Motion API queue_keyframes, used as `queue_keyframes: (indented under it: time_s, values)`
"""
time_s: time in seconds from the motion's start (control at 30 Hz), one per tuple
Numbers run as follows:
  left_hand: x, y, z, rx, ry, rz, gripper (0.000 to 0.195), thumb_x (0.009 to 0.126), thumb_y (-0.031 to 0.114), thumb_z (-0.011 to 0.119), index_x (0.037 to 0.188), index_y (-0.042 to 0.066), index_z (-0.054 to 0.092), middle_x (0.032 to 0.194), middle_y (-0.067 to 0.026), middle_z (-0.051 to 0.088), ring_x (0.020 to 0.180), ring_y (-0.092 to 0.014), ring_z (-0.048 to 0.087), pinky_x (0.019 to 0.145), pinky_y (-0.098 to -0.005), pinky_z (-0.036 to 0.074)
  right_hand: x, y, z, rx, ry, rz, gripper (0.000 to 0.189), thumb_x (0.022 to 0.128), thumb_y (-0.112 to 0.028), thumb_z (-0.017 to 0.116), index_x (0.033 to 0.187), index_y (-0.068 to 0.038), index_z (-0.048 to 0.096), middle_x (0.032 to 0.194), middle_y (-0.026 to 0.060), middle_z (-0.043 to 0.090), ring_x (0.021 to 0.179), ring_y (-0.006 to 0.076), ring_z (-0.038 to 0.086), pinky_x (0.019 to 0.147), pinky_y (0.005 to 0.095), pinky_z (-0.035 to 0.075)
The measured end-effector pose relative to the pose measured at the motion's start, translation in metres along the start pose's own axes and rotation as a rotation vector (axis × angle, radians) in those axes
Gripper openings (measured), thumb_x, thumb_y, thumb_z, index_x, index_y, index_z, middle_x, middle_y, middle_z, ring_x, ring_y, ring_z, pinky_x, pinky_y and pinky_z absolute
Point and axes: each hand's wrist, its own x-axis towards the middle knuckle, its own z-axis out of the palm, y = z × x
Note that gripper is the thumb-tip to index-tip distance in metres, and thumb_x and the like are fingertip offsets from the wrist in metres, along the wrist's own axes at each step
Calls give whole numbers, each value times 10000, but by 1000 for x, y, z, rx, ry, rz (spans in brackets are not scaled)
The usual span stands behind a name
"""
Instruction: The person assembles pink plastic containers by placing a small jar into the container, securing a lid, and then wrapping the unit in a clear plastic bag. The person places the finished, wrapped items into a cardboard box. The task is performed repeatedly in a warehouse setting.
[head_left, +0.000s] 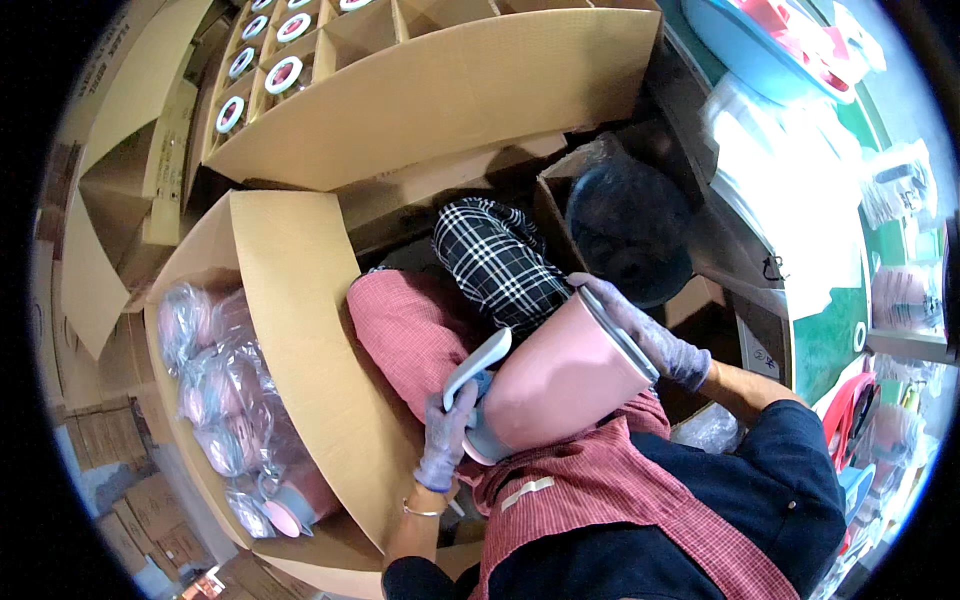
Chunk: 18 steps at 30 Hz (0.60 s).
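Observation:
A large pink tumbler (559, 379) with a steel rim and a grey-blue base lies tilted over my lap, between my two gloved hands. My left hand (446, 427) grips the pale grey-blue handle (480, 361) near the tumbler's base. Along the steel rim at the other end rests my right hand (649, 334), its thumb side at the rim's top edge and the fingers around the far side, partly hidden. The inside of the tumbler is out of sight.
An open carton (300, 322) at left holds plastic-wrapped pink cups (225, 405). Ahead, a divided carton (450, 97) holds several items with white rings. A dark round bin (630, 225) stands beyond my knees. At right, a green worktable (825, 352) carries white bags and a blue basin (750, 56).

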Motion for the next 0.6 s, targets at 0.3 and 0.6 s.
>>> queue_keyframes:
  time_s: [0.3,0.6]
  values:
    - [33,18,12,-268,-100,-335,363,1002,295,594,1231,16,641,1046,-67,699,866,-157,654,805,-294,523,19,-53,-3,-274,-73,-220,696,984,-483,364,1488,-4,342,1488,243,360,1410,403,338,1180,479,252]
    - [25,10,15,-130,41,-113,297,1020,269,578,1150,21,678,956,-1,683,864,-103,609,773,-262,488,37,-51,-26,-318,-172,-394,1047,856,-847,390,1478,-4,382,1465,247,388,1382,409,365,1140,504,276]
